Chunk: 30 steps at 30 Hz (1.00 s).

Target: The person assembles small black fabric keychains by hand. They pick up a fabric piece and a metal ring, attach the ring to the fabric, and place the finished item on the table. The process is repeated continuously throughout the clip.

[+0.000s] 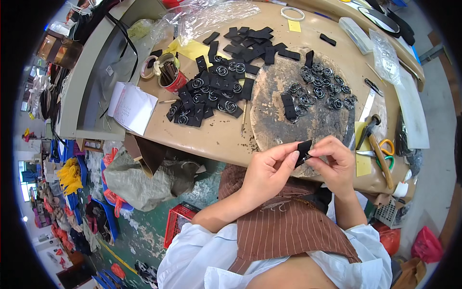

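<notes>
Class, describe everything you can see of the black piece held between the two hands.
The black piece is small, flat and roughly four-cornered, perhaps fabric or leather. The left hand pinches it with thumb and finger, while the right hand grips its right side. It is tilted, over the near part of the round worn board. Something shiny shows low on it; fingers hide the rest.

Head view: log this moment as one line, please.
Left hand: pinching black strip | right hand: at strip's edge | round board: shiny rings on top | hammer: right of board
</notes>
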Each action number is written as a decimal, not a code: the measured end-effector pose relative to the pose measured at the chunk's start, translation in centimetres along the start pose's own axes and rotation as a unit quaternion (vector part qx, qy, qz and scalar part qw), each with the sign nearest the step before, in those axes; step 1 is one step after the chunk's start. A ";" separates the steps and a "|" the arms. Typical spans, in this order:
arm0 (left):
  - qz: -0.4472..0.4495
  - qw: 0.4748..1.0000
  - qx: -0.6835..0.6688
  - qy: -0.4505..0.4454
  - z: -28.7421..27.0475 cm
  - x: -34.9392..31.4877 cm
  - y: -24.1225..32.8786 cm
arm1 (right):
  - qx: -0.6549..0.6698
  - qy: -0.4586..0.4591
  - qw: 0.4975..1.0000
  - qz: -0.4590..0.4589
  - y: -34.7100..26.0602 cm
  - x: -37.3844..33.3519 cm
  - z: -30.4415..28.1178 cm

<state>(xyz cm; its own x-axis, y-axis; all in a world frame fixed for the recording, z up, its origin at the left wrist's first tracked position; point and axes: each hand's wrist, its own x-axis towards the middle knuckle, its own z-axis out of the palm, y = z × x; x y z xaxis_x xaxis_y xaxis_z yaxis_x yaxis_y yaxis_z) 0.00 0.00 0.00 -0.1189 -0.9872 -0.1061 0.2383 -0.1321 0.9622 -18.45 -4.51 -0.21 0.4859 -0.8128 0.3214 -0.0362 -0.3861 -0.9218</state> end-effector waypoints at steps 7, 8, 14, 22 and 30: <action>0.065 0.977 0.197 -0.042 -0.5 0.2 1.1 | 0.156 0.074 0.973 0.154 -1.3 1.0 1.6; 0.065 0.970 0.229 -0.048 -0.6 0.4 1.2 | 0.185 0.074 0.960 0.198 -1.6 1.2 1.7; 0.038 0.998 0.041 0.021 -0.9 1.3 -0.3 | 0.325 0.048 0.920 0.216 0.6 0.6 1.6; 0.087 0.985 -0.096 0.109 0.2 1.9 -1.7 | 0.187 0.154 0.955 0.172 -0.3 1.0 2.8; 0.159 0.975 -0.108 0.107 -0.2 1.3 -1.3 | -0.069 0.103 0.992 0.027 -1.7 1.9 3.4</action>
<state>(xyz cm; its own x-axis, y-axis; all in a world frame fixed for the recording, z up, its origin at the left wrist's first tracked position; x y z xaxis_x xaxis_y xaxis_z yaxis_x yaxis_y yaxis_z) -0.25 -1.17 -1.41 0.1927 -0.9743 0.1164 0.4310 0.1906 0.8820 -14.46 -3.90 1.21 0.2925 -0.9000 0.3232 -0.1840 -0.3846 -0.9046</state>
